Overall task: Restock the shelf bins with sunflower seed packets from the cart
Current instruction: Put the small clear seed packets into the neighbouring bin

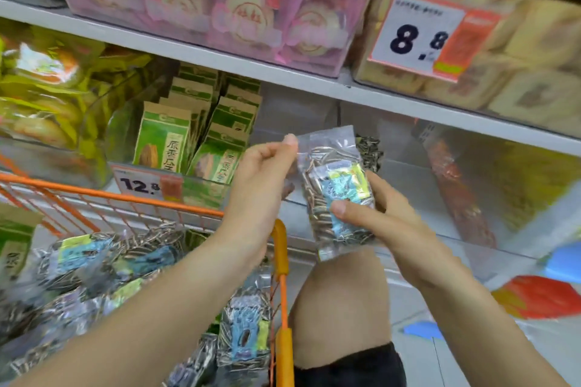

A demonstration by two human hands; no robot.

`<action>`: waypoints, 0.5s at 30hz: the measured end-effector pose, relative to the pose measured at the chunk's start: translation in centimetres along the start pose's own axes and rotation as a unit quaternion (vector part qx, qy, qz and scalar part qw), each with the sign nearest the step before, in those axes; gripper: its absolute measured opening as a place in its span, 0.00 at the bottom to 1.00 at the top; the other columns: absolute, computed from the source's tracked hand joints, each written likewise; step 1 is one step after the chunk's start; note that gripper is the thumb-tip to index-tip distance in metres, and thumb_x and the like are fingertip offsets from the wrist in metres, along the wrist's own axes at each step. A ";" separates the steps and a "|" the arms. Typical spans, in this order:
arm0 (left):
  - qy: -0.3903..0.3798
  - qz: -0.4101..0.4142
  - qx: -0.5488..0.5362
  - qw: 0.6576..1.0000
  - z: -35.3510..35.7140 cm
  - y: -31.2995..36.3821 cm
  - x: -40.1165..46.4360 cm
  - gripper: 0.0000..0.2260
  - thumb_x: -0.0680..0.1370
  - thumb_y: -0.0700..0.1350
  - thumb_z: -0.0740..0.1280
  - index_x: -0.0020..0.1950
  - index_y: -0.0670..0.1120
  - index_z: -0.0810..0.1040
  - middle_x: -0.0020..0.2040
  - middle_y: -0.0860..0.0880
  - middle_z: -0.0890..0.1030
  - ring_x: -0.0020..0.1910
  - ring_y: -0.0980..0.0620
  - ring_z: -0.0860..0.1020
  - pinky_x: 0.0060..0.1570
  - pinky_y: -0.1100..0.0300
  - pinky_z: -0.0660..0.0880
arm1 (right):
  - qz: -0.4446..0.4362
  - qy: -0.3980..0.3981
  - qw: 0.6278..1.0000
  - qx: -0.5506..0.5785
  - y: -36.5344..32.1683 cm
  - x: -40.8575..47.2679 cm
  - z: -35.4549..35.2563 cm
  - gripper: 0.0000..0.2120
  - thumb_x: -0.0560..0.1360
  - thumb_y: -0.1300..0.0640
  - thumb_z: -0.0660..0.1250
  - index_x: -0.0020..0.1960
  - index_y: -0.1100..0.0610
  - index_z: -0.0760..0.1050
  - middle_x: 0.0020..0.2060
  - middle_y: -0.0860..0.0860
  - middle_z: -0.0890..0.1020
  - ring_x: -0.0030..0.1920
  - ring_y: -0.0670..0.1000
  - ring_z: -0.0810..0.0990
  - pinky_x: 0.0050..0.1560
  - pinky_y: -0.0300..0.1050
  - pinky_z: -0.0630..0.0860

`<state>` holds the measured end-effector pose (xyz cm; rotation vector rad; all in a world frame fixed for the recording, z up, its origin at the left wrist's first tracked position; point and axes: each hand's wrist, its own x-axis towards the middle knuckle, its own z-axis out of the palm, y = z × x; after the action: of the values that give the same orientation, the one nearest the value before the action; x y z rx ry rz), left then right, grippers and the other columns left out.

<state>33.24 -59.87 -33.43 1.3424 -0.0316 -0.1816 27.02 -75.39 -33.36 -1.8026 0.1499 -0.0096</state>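
Note:
A clear sunflower seed packet (338, 195) with a blue and yellow label is held upright in front of the middle shelf. My left hand (261, 179) pinches its top left corner. My right hand (377, 217) grips its lower right side, thumb across the label. Behind the packet stands a clear shelf bin (317, 122) with a few striped seeds (372, 151) showing at its right. The orange wire cart (281, 261) at lower left holds several more seed packets (103, 264).
Green nut packets (195, 129) fill the bin on the left, above a 12.8 price tag (147, 187). Pink pastry boxes (220, 6) and tan boxes (503, 41) sit on the shelf above. My bare knee (341, 302) is beside the cart's handle.

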 end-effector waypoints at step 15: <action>-0.420 0.242 0.653 0.582 12.3 -2.9 8.3 0.08 0.76 0.44 0.69 0.54 0.48 0.84 0.50 0.50 0.84 0.51 0.51 0.80 0.50 0.59 0.75 | 0.083 0.239 0.918 -0.305 5.2 1.6 -16.7 0.32 0.59 0.42 0.74 0.60 0.48 0.69 0.51 0.51 0.79 0.50 0.54 0.76 0.49 0.44 0.68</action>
<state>39.49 -73.58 -34.17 2.5136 -1.6354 -0.3371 26.66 -92.90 -34.58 -2.3759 0.7213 -0.3157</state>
